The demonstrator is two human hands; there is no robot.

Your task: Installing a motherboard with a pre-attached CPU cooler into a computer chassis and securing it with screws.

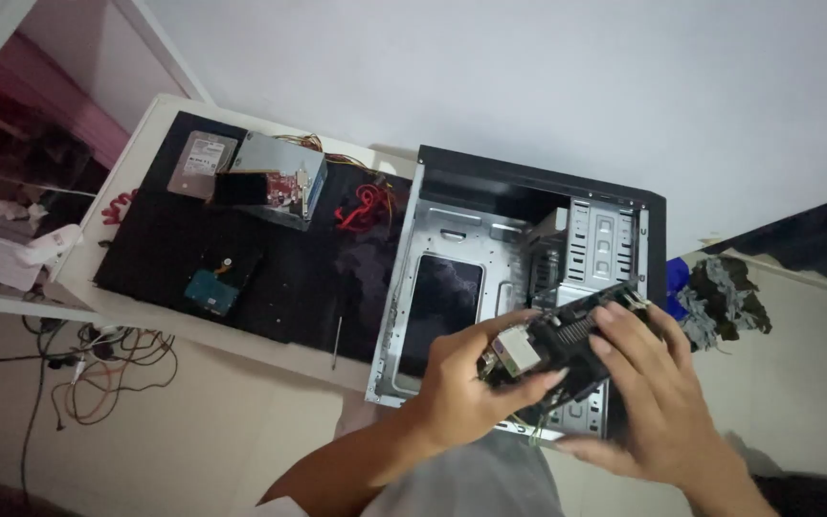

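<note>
Both hands are on the expansion card (567,335) right now, holding it just above the open side of the computer case (528,258), which lies on the table next to the black mat (241,278). Left hand (466,383) is curled under the near end with fingers closed around the edge by the little square silver block, right hand (648,383) wraps the far end, fingers draped over the top. Feels like a light, stiff board to me, but I'd guess fragile: bare circuitry, so I'm keeping my grip on the edges and off the chips. Not slippery, just awkward. On the mat: a hard drive (201,165), another drive (211,290) flipped with its teal board up, the power supply (275,182) with its red wires (364,206), and a screwdriver (336,342) at the mat's edge.
</note>
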